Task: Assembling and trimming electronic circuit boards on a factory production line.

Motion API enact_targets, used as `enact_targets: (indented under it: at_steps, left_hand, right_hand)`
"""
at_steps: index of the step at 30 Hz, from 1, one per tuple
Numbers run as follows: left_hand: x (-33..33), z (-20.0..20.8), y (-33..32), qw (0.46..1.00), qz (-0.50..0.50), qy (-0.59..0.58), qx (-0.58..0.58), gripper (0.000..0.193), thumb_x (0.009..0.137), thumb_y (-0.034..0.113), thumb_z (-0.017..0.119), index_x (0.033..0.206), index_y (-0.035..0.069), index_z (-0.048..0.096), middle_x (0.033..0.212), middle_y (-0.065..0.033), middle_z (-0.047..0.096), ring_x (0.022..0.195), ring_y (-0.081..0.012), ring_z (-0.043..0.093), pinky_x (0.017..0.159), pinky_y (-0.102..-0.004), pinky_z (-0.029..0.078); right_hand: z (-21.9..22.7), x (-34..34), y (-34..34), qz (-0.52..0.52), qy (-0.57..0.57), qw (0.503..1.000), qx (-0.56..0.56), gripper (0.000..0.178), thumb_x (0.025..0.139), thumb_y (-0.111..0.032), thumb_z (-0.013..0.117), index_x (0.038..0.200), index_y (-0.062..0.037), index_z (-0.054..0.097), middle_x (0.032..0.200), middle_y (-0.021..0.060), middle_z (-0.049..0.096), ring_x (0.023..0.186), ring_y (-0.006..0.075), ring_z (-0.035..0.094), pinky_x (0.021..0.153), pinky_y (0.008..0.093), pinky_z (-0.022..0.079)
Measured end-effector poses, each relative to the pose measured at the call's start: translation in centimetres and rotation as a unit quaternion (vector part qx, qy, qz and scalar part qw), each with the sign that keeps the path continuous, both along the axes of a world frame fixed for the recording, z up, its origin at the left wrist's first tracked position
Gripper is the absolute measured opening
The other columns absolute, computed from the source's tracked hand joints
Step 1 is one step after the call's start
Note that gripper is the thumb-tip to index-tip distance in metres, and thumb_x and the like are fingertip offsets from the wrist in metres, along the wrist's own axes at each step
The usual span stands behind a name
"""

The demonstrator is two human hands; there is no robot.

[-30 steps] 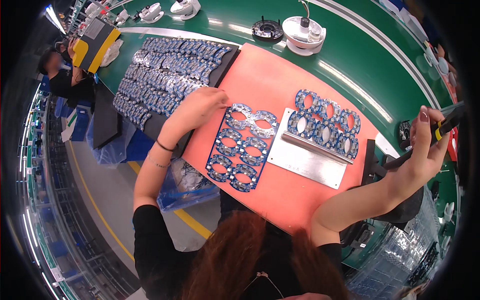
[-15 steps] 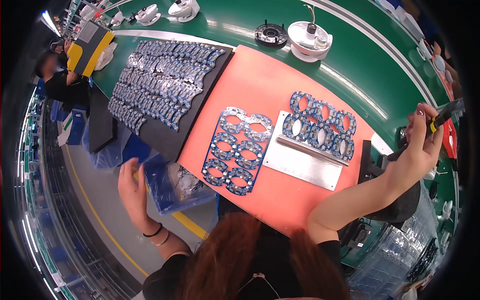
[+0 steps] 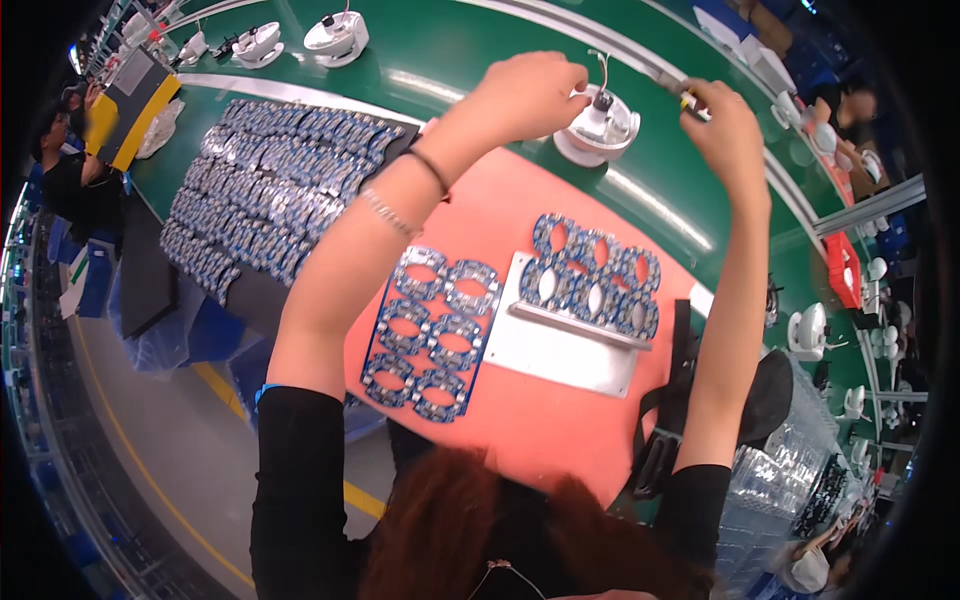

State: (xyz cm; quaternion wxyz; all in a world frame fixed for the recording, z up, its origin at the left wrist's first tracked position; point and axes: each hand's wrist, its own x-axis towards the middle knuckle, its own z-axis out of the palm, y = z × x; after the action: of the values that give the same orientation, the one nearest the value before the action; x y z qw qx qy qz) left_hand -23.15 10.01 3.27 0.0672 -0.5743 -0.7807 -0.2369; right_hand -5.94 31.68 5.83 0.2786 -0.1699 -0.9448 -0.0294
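Note:
My right hand (image 3: 725,125) is raised at the far right of the mat, its fingers closed around a dark, slim tool with a yellow ring (image 3: 689,101). The tool's exact kind does not show. Across the mat reaches my left arm, with my left hand (image 3: 530,97) at the near side of a round white housing (image 3: 598,135) that has wires standing up from it. The left fingers are curled, and whatever is between them is hidden. Blue circuit boards with oval openings (image 3: 592,285) lean in a silver metal fixture (image 3: 560,355). Left of it lies a joined board panel (image 3: 430,330).
An orange-pink mat (image 3: 530,435) covers the near bench. Rows of small boards (image 3: 250,185) lie on a black sheet at left. More white housings (image 3: 337,38) stand along the green bench (image 3: 430,50). Other people sit at far left and far right.
My left hand has swung up from beside the bench to the white housing. My right hand has moved left and away from me, carrying the tool. The whole view has shifted slightly.

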Motion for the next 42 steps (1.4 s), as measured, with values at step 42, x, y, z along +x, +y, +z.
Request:
enact_targets:
  at_steps: [42]
  left_hand:
    - [4.6, 10.6, -2.1, 0.988, -0.097, 0.122, 0.017, 0.016, 0.078, 0.014, 0.065, 0.082, -0.001, 0.068, 0.086, -0.023, 0.068, 0.084, -0.0342, 0.07, 0.073, -0.0392, 0.055]
  right_hand:
    - [2.7, 2.7, 7.5, 0.052, 0.113, 0.991, 0.05, 0.039, 0.092, -0.013, 0.063, 0.131, -0.0144, 0.064, 0.116, 0.013, 0.071, 0.108, 0.0269, 0.069, 0.088, 0.033, 0.052]
